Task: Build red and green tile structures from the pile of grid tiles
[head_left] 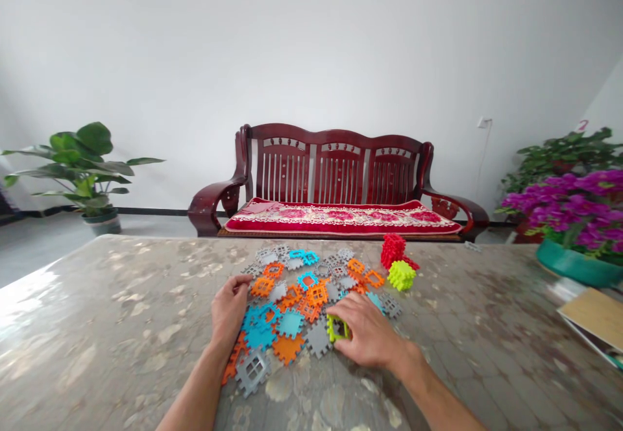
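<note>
Your right hand (pixel 368 339) is closed on a small lime-green waffle block (pixel 337 328), at about 5 o'clock from the middle of the pile. The block is a squarish open grid, so its long axis is hard to tell; its flat face tilts up toward you. A grey tile (pixel 318 338) lies just beside your fingers at 9 o'clock.

Your left hand (pixel 230 307) rests loosely curled at the pile's 8 o'clock edge, holding nothing that shows, just beside an orange tile (pixel 261 286).

The pile of interlocking plastic tiles (pixel 291 322), in orange, blue and grey, spreads between your hands on the bench (pixel 97 301). At 2 o'clock from the pile stand a red tile stack (pixel 393 250) and a lime-green tile cube (pixel 402 275), touching each other.

Beyond the bench at 12 o'clock stands a dark red wooden settee (pixel 335 158). A potted leafy plant (pixel 82 165) stands at 10 o'clock, and magenta flowers (pixel 569 204) at 2 o'clock.
</note>
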Demonstrator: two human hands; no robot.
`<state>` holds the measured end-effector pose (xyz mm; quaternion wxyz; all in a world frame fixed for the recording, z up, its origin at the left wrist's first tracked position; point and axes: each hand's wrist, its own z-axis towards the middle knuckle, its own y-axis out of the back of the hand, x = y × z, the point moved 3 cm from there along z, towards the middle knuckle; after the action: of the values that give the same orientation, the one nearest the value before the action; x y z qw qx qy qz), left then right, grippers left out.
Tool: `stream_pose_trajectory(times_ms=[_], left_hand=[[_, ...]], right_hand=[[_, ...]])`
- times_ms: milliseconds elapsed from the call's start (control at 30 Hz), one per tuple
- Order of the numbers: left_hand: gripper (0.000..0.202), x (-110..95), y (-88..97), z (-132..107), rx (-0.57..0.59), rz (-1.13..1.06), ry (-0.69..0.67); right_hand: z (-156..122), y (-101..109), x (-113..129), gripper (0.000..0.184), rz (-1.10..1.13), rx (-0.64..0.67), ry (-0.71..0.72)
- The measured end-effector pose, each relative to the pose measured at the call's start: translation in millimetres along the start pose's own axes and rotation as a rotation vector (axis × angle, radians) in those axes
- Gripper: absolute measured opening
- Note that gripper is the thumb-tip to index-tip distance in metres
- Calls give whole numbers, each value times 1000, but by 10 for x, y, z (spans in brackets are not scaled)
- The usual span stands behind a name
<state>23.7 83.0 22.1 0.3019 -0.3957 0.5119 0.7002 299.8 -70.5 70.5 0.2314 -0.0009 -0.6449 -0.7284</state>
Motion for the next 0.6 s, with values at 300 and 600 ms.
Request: stream_pose_trajectory(times_ms=[300,600], left_hand=[[33,-30,23,-3,-2,18,1],[32,-56,20,-25,10,24,-16]], right_hand=[[-27,320,-922,48,312,-553,-458],[-263,697,-1584,51,-149,-692,-793]])
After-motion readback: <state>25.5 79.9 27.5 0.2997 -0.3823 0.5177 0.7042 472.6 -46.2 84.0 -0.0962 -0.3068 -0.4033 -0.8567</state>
